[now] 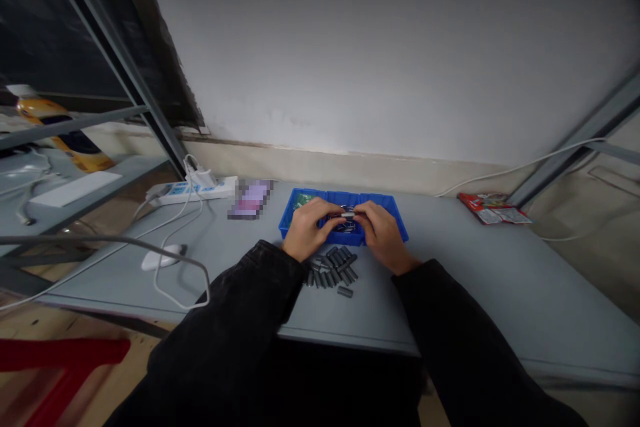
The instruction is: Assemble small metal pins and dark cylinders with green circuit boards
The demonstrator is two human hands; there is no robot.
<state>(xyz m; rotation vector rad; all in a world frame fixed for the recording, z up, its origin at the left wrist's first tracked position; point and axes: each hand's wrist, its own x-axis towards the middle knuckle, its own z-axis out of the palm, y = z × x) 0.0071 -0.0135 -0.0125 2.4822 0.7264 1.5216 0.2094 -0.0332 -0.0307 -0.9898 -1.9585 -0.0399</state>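
Head view shows the left hand (307, 228) and the right hand (383, 235) pinching a small pale rod (349, 215) between their fingertips, over the middle part of a blue tray (394, 205) with small metal pieces (345, 228) in it. On the near side of the tray, grey cylinders (333, 270) lie heaped on the table (465, 280), one just apart from the rest. Left of the tray lies a phone (251, 199), and well to the right a red packet (493, 207).
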